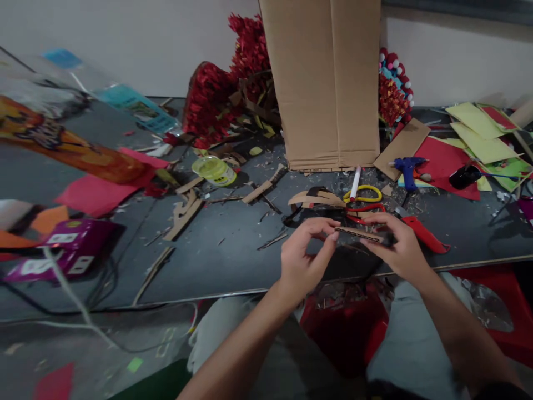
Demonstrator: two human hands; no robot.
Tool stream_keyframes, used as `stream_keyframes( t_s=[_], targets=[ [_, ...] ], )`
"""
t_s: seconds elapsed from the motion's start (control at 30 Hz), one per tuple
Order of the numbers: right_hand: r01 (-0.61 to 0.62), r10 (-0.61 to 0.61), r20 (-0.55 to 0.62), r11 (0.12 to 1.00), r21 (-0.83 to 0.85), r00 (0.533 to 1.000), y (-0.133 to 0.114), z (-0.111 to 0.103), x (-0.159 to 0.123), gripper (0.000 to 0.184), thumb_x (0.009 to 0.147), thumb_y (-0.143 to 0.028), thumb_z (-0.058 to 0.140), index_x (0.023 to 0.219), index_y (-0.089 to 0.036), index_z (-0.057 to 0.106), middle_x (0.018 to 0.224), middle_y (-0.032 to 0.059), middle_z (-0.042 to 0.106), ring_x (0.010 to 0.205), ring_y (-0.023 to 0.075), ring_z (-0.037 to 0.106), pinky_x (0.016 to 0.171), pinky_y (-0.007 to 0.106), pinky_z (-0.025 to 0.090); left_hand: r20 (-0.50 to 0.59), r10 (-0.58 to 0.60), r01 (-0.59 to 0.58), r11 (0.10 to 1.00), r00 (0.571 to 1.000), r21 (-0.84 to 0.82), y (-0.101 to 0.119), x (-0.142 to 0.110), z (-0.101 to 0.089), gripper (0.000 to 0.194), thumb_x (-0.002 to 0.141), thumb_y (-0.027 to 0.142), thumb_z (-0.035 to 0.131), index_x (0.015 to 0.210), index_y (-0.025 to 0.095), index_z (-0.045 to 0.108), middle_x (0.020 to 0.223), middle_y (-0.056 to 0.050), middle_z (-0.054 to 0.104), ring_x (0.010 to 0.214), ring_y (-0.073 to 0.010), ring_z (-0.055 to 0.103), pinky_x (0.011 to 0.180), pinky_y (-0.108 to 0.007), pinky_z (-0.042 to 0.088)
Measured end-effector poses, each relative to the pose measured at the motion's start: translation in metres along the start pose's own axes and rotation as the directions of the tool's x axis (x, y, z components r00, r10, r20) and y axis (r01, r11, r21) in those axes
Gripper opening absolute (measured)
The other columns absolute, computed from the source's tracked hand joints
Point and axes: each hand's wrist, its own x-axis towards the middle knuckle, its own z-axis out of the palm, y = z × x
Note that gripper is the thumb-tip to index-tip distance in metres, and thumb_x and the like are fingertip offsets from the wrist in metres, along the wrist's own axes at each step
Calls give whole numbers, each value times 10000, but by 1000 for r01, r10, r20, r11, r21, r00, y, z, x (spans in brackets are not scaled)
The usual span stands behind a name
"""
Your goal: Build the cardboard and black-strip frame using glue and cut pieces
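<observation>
A small flat piece of corrugated cardboard is held between both hands over the table's front edge. My left hand pinches its left end between thumb and fingers. At its right end, my right hand grips it, with something dark by the fingertips that I cannot make out. Just beyond lie cut cardboard strips, red-handled scissors, yellow-handled scissors and a white marker. A red utility knife rests right of my right hand.
A tall cardboard sheet stands at the back. Blue glue gun, coloured paper and a dark jar lie right. Leftward are a yellow-green tub, a plastic bottle, an orange tube and a purple box. Scraps litter the dark table.
</observation>
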Motion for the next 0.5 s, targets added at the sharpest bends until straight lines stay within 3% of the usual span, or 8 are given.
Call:
stream_keyframes(
  t_s=[0.1,0.2,0.5],
  targets=[
    [110,-112,-26,991,-74,993,2,-1,-1,203,758,-127,610,930,-227,649,985,32,723,961,171,670,873,331,528,64,101,-101,995,993,-2,1,-1,-2,40,822,144,596,810,177,577,826,-53,712,762,-132,676,685,-241,543],
    [84,-86,-10,991,-102,996,2,0,-2,226,754,-95,585,918,-230,659,951,22,735,910,168,690,839,319,545,101,154,-149,987,983,-54,1,-2,-2,107,778,106,646,811,179,575,824,-46,713,748,-123,677,686,-231,544],
    [47,-46,20,996,-75,999,1,2,-2,163,784,-135,596,912,-216,658,968,35,740,912,168,699,832,311,556,125,129,-111,983,984,-143,4,4,-4,101,760,119,691,820,174,630,777,-34,704,716,-116,664,658,-223,547]
  ],
)
